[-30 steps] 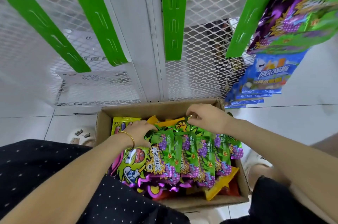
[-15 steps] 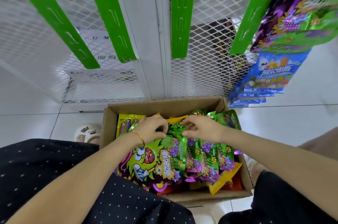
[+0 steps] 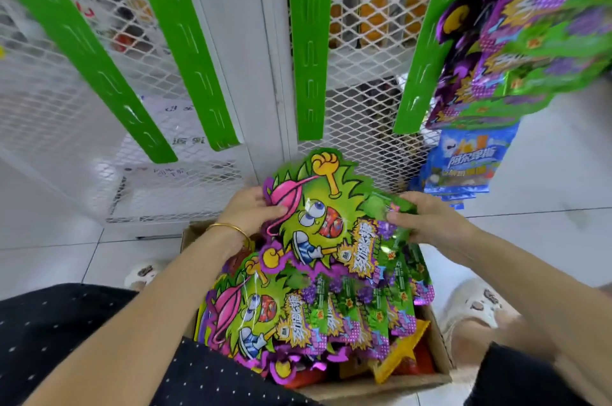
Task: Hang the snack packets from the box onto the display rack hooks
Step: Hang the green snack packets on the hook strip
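A green and purple cartoon snack strip point(image 3: 318, 220) is lifted above the cardboard box point(image 3: 437, 339). My left hand point(image 3: 251, 210), with a gold bangle on its wrist, grips the strip's left edge at the pink cap. My right hand point(image 3: 427, 220) pinches its right side among the small green packets. Below it a second strip of the same kind point(image 3: 265, 309) lies on top of the other packets in the box. Green hanging strips of the rack point(image 3: 309, 41) hang in front of white mesh straight ahead.
Purple and green packets point(image 3: 530, 34) hang on the rack at the upper right, with blue packets point(image 3: 470, 157) below them. My slippered feet point(image 3: 473, 306) stand on white floor tiles on either side of the box. A white post point(image 3: 238, 58) divides the mesh panels.
Both hands reached into the box, took hold of the top cartoon strip and raised it out toward the rack. The view has tilted upward.
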Available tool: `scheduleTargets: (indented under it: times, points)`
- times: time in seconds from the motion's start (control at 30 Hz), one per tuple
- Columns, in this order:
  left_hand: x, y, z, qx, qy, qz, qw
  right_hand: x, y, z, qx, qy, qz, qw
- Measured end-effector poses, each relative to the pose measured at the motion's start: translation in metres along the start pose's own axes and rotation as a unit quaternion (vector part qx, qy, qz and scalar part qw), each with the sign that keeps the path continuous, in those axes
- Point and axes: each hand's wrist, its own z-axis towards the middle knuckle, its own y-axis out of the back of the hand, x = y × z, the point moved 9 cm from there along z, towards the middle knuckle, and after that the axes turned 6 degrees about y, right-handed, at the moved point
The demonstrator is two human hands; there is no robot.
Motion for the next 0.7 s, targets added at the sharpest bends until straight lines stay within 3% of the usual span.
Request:
scheduleTargets:
  times: [0.03,0.1,0.2,0.27,0.33,0.53,0.7]
  points:
    - [-0.007,-0.002,-0.002,0.000,-0.013,-0.001,1.000,-0.001,0.006,-0.002,-0.006,0.006,-0.022,1.000]
    - [-0.035,-0.009,-0.012,-0.005,-0.065,0.034,0.997,0.010,0.026,-0.007,-0.051,0.057,-0.171,0.982]
    - [-0.092,-0.032,-0.040,0.020,-0.148,0.118,0.982,0.080,0.044,-0.033,-0.151,0.237,-0.346,0.895]
    - [-0.137,-0.057,-0.067,0.053,-0.217,0.201,0.954,0.140,0.033,-0.061,-0.164,0.379,-0.400,0.818]
    - [-0.176,-0.080,-0.090,0.089,-0.267,0.263,0.923,0.179,0.023,-0.076,-0.148,0.427,-0.428,0.783]
    - [-0.291,-0.124,-0.146,0.153,-0.345,0.298,0.877,0.268,0.074,-0.104,-0.120,0.380,-0.305,0.865]
    - [-0.386,-0.150,-0.187,0.141,-0.409,0.308,0.847,0.343,0.124,-0.145,-0.106,0.401,-0.238,0.878]
